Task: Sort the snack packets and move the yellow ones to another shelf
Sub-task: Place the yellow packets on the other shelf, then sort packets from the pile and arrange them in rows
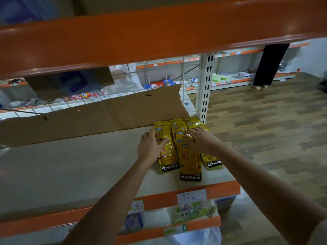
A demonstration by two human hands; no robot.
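Yellow packets (pixel 184 147) lie at the right end of a pale shelf (pixel 70 165), near its front edge and close to the white upright post (pixel 206 85). They are arranged in about three overlapping rows, each packet partly covering the one behind it. The front packet of the middle row reaches further forward than its neighbours, toward the orange front rail (pixel 159 200).

Both hands rest on top of the packets. The left hand (pixel 150 145) lies on the left row with its fingers bent over the upper packets. The right hand (pixel 200 138) lies over the middle and right rows with the fingers spread flat. Neither hand seems to lift anything; I judge that they are pressing and straightening the rows. Whether a thumb is pinching a packet edge, I cannot tell.

Behind the packets a sheet of brown cardboard (pixel 106 112) stands along the back of the shelf. Below the rail, a lower shelf holds a green packet (pixel 192 211) and some other goods that are too unclear to name.

The packets look shiny and smooth, so they probably slide easily on each other. If the hands push toward the front, the middle row could slip over the rail and fall to the wooden floor (pixel 265 129). A push to the right could send the outer row off the open end.
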